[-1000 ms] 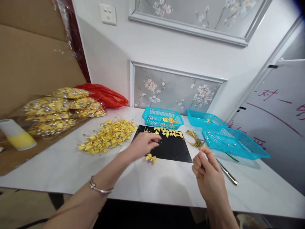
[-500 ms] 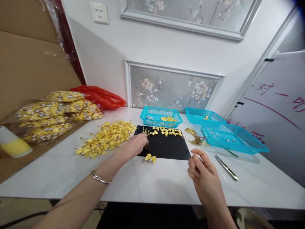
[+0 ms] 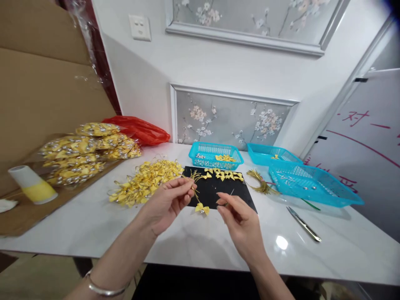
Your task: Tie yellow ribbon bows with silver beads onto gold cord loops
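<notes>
My left hand [image 3: 168, 202] is closed in a pinch on a thin gold cord [image 3: 196, 192], in front of the black mat [image 3: 225, 196]. Facing it, my right hand [image 3: 242, 223] is also pinched, with a thin needle [image 3: 232, 192] sticking up from its fingertips. Between the hands, at the mat's front edge, lies a yellow ribbon bow [image 3: 202, 208] with a silvery bead. More gold cords [image 3: 194, 176] rest on the mat's upper left. Beside them several small yellow bows [image 3: 223, 173] lie in rows.
A heap of yellow bows with loops [image 3: 146, 181] spreads on the left. Behind the mat stands a blue basket [image 3: 215, 154] of beads and bows. To the right are a gold cord bundle [image 3: 262, 183], another blue basket [image 3: 318, 185] and a utility knife [image 3: 303, 225]. Bagged bows [image 3: 75, 152] pile up far left.
My left hand has drawn back from the mat with a gold cord in its fingers. My right hand has moved left, closer to it. The view has shifted slightly.
</notes>
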Tool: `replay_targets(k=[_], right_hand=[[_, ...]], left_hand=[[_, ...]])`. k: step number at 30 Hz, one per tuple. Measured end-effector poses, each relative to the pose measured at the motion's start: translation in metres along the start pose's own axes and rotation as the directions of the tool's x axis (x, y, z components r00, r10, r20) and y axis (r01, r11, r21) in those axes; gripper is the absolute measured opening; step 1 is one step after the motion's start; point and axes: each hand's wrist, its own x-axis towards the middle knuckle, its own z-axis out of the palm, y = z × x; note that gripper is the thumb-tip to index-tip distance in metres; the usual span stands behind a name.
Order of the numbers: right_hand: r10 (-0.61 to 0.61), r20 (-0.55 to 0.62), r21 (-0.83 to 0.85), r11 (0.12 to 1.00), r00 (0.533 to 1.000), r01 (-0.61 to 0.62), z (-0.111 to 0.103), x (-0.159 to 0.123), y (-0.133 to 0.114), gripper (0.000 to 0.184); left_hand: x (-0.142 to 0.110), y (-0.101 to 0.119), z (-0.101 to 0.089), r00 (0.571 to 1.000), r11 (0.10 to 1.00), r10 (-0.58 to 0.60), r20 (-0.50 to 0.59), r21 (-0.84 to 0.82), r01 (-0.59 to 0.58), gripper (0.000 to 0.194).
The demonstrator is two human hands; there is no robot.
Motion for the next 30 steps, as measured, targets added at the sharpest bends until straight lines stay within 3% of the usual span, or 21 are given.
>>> replay_targets(k=[2,4,6,7,9,11,13,15,18,21,24,27,30], right_hand=[[-0.273,0.043,-0.15,0.949,0.961,0.277,0.007,0.0,-0.004,0.036],[-0.492,0.103,-0.224,0.835,0.864,0.502,0.013,-0.001,-0.009,0.04],[-0.565,0.118,-0.218,0.788,0.817,0.576,0.016,-0.003,-0.012,0.033],[-0.558,0.11,-0.214,0.795,0.822,0.568,0.017,-0.004,-0.013,0.028],[-0.435,0.066,-0.171,0.882,0.898,0.44,0.019,-0.007,-0.013,0.018],[-0.174,0.008,-0.002,0.985,0.985,0.174,0.021,-0.011,-0.01,0.014],[0.116,0.001,0.261,0.959,0.993,-0.113,0.025,-0.015,-0.007,0.02],[0.28,0.023,0.47,0.844,0.96,-0.258,0.029,-0.017,-0.006,0.024],[0.37,0.005,0.608,0.737,0.929,-0.297,0.032,-0.016,-0.009,0.024],[0.389,-0.102,0.606,0.755,0.916,-0.253,0.031,-0.013,-0.012,0.022],[0.405,-0.178,0.576,0.782,0.897,-0.238,0.03,-0.009,-0.01,0.023],[0.447,-0.136,0.585,0.756,0.884,-0.293,0.031,-0.008,-0.007,0.026],[0.463,-0.059,0.551,0.754,0.884,-0.358,0.032,-0.009,-0.005,0.031]], left_hand=[[-0.013,-0.005,0.011,0.998,0.989,-0.059,0.007,-0.134,0.059,0.006],[-0.021,-0.011,0.019,0.995,0.967,-0.095,0.021,-0.234,0.097,0.007],[-0.026,-0.017,0.024,0.993,0.945,-0.111,0.038,-0.305,0.117,0.006],[-0.028,-0.019,0.025,0.993,0.935,-0.111,0.045,-0.335,0.12,0.005],[-0.03,-0.02,0.025,0.994,0.915,-0.095,0.052,-0.389,0.108,0.005],[-0.031,-0.019,0.024,0.996,0.899,-0.069,0.053,-0.43,0.085,0.005],[-0.032,-0.018,0.023,0.997,0.887,-0.043,0.057,-0.457,0.065,0.003],[-0.034,-0.017,0.022,0.998,0.887,0.003,0.066,-0.461,0.027,0.003],[-0.038,-0.021,0.022,0.989,0.919,0.143,0.033,-0.376,-0.12,0.005],[-0.043,-0.028,0.022,0.947,0.926,0.319,-0.033,-0.201,-0.319,0.007],[-0.049,-0.034,0.022,0.876,0.876,0.48,-0.058,-0.033,-0.482,0.011],[-0.055,-0.036,0.025,0.814,0.812,0.581,-0.022,0.082,-0.577,0.012],[-0.06,-0.033,0.029,0.812,0.803,0.583,0.016,0.141,-0.579,0.014]])
